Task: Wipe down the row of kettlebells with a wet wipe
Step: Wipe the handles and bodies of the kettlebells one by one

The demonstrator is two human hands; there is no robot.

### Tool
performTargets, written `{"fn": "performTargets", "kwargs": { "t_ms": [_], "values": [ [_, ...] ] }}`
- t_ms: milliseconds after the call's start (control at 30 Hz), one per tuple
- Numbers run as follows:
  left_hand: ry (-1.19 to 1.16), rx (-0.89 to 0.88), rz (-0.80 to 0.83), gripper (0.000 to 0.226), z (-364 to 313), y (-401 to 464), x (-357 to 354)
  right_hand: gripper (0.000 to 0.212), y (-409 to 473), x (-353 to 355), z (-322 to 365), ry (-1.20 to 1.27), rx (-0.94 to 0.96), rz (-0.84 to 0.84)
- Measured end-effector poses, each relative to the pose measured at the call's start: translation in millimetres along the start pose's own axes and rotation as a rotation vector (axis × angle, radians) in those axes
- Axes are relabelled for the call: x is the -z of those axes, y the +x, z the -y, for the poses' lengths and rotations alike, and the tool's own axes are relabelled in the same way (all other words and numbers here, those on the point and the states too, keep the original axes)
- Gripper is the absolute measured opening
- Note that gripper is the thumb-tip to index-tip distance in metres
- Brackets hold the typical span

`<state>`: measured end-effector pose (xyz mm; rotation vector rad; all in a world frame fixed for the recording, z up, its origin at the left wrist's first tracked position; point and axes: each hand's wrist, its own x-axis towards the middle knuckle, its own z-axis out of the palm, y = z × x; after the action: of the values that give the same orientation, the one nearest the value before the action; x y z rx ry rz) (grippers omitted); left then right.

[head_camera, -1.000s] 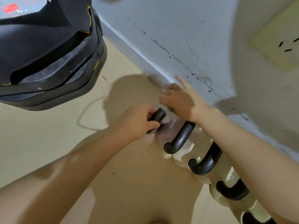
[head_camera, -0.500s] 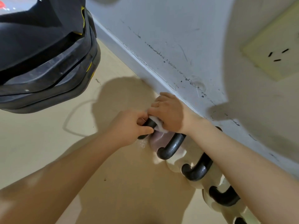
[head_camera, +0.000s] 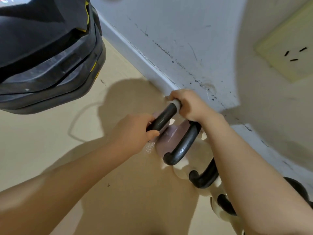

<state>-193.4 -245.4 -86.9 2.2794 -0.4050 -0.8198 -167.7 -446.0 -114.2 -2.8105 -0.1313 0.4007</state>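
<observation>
A row of kettlebells with black handles runs along the wall from the middle to the lower right. My left hand (head_camera: 135, 131) grips the near end of the farthest kettlebell's handle (head_camera: 163, 117). My right hand (head_camera: 189, 106) is closed around the far end of that handle with a white wet wipe (head_camera: 177, 103) wrapped on the bar. Behind it stands a pinkish kettlebell (head_camera: 171, 138) with its own black handle (head_camera: 183, 146). Cream-coloured kettlebells (head_camera: 198, 153) follow, partly hidden under my right forearm.
A stack of black rubber weight plates (head_camera: 50, 65) looms at the upper left. The scuffed grey wall and baseboard (head_camera: 152, 63) run diagonally right behind the row. A wall socket (head_camera: 291, 48) sits at the upper right. Beige floor lies to the left.
My right hand has slid the wipe from the middle of the handle up to its far end, baring the black bar. My left hand still holds the near end.
</observation>
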Motion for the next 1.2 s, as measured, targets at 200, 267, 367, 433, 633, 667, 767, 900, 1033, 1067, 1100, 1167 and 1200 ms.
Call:
{"fn": "performTargets", "kwargs": {
  "t_ms": [200, 267, 367, 433, 633, 667, 767, 900, 1033, 1067, 1100, 1167, 1200],
  "values": [
    [-0.047, -0.016, -0.066, 0.033, 2, -5, -8, 0.024, -10, -10, 11, -0.091, 0.141, -0.019],
    [-0.058, -0.031, -0.1, 0.033, 0, -8, -11, 0.015, -1, -8, -1, 0.034, -0.061, 0.006],
    [-0.062, -0.026, -0.102, 0.033, 0, -8, -10, 0.014, -7, -5, 7, -0.074, -0.077, -0.006],
    [-0.012, -0.021, -0.088, 0.031, 1, -6, -9, 0.032, -19, -9, 34, -0.256, 0.163, -0.015],
    [0.002, 0.069, -0.125, 0.071, 1, -1, -10, 0.016, -28, -11, 57, -0.588, 0.008, -0.071],
    [0.003, 0.072, -0.125, 0.073, 2, -1, -10, 0.014, -32, -16, 64, -0.583, -0.04, -0.12],
    [-0.022, 0.079, -0.13, 0.076, 5, -2, -10, 0.014, -48, -29, 89, -0.57, 0.171, -0.069],
    [-0.027, 0.031, 0.089, 0.089, 16, -20, -4, 0.012, -47, -14, 71, -0.666, 0.076, -0.078],
    [0.089, -0.066, 0.119, 0.083, 23, -25, 17, 0.017, -44, -37, 99, -0.677, 0.022, -0.055],
    [0.093, -0.068, 0.089, 0.078, 24, -22, 23, 0.012, -49, -53, 109, -0.719, 0.107, -0.095],
    [0.092, -0.062, 0.071, 0.071, 25, -19, 29, 0.012, -56, -62, 115, -0.692, 0.151, -0.123],
    [0.079, -0.048, 0.06, 0.06, 27, -15, 40, 0.018, -65, -60, 117, -0.642, 0.183, -0.124],
    [0.068, -0.044, 0.057, 0.056, 26, -14, 45, 0.016, -64, -51, 111, -0.644, 0.148, -0.129]
  ]
}}
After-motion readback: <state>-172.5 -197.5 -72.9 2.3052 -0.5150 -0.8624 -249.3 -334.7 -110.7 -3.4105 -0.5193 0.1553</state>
